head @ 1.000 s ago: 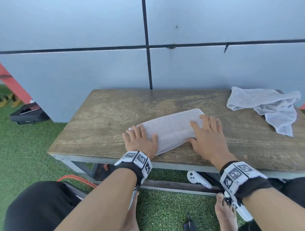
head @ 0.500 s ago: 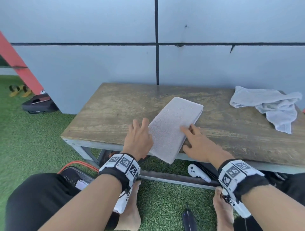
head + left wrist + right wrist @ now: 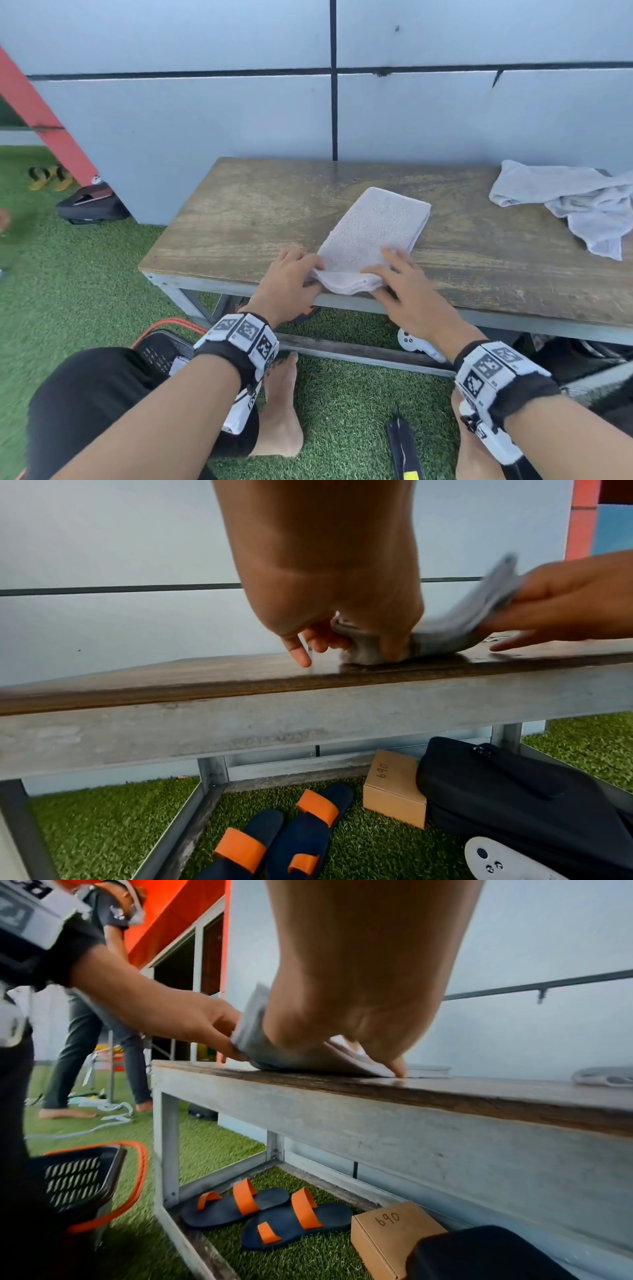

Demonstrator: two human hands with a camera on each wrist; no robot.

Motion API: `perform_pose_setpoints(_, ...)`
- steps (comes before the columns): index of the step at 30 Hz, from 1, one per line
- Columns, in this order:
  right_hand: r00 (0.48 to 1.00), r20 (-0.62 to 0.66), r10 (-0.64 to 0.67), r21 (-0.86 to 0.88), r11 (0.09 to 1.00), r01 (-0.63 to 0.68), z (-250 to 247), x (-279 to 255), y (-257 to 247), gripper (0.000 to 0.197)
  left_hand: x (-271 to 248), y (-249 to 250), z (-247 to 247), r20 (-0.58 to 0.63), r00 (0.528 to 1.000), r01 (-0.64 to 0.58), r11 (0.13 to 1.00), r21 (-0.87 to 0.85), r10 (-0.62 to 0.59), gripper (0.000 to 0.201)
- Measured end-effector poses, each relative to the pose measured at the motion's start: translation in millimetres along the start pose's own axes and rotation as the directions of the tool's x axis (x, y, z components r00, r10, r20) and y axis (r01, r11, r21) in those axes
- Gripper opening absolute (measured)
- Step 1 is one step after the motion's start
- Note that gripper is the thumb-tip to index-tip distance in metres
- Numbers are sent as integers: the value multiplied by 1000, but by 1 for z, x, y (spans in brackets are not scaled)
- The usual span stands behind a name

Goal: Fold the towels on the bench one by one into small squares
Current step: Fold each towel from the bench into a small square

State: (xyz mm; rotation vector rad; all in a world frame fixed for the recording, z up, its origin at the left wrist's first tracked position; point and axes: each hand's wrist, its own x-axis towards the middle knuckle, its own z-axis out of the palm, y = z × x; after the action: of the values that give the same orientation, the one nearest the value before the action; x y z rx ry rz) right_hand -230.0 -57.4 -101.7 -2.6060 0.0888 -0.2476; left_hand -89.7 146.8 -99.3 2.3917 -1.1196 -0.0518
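A grey towel [image 3: 373, 229], folded into a long strip, lies on the wooden bench [image 3: 239, 219] and runs away from me. Its near end is raised off the front edge. My left hand [image 3: 313, 274] pinches the near left corner, thumb and fingers curled round the cloth [image 3: 369, 645]. My right hand [image 3: 383, 277] grips the near right corner, fingers on top and thumb beneath, and the towel [image 3: 308, 1056] bends upward between the hands. A second grey towel [image 3: 575, 202] lies crumpled at the bench's far right.
A grey wall stands right behind the bench. Under it lie orange-strapped slippers [image 3: 291, 840], a cardboard box [image 3: 394, 791], a black bag [image 3: 514, 791] and a white controller [image 3: 418, 346]. A black basket [image 3: 82, 1180] sits by my left knee. Another person [image 3: 95, 1010] stands off to the left.
Both hands went from lying flat by the towel's near end, which hung over the edge, to pinching its corners and lifting that end up.
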Motion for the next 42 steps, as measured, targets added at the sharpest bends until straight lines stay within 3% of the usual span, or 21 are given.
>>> perform_pose_setpoints(1,995,-75,-64,77,995,70,-4,-2,1,23,0,0,-2,-74,997,0,997,-79,-6,22)
perform_pose_setpoints(3,986,-154,-66,245,964,103,-12,-6,0,19,0,1,-7,-156,984,48,965,-258,-91,29)
perform_pose_setpoints(5,983,-184,18,370,927,53,-19,-6,2,30,3,6,-14,-71,983,121,894,-432,-168,36)
perform_pose_setpoints(8,980,-181,88,450,893,3,-26,-6,5,33,6,17,-16,134,985,169,777,-606,-110,35)
perform_pose_setpoints(11,964,-177,196,530,845,-74,-34,-3,4,36,15,23,-8,179,971,238,727,-644,-160,17)
perform_pose_setpoints(13,943,-164,290,538,827,-161,-37,1,8,47,22,29,-3,201,956,295,683,-668,-216,36)
perform_pose_setpoints(15,912,-124,392,523,807,-276,-37,7,14,54,29,38,2,207,948,319,694,-645,-243,53)
perform_pose_setpoints(18,868,-59,494,476,778,-411,-35,13,24,54,39,50,9,171,948,319,781,-537,-269,40)
perform_pose_setpoints(25,816,-57,575,387,766,-513,-30,31,39,48,62,50,30,93,937,350,901,-257,-337,41)
perform_pose_setpoints(29,770,-86,632,359,741,-568,-25,36,43,44,69,52,40,42,922,386,916,-110,-384,45)
perform_pose_setpoints(34,785,-70,616,305,762,-571,-29,42,44,43,87,56,35,102,882,472,865,-172,-461,44)
perform_pose_setpoints(38,817,-120,564,263,812,-522,-35,46,48,38,97,57,37,-25,930,356,914,-194,-368,40)
perform_pose_setpoints(42,816,-98,570,163,818,-552,-34,51,57,39,92,58,52,-152,921,353,933,-71,-360,40)
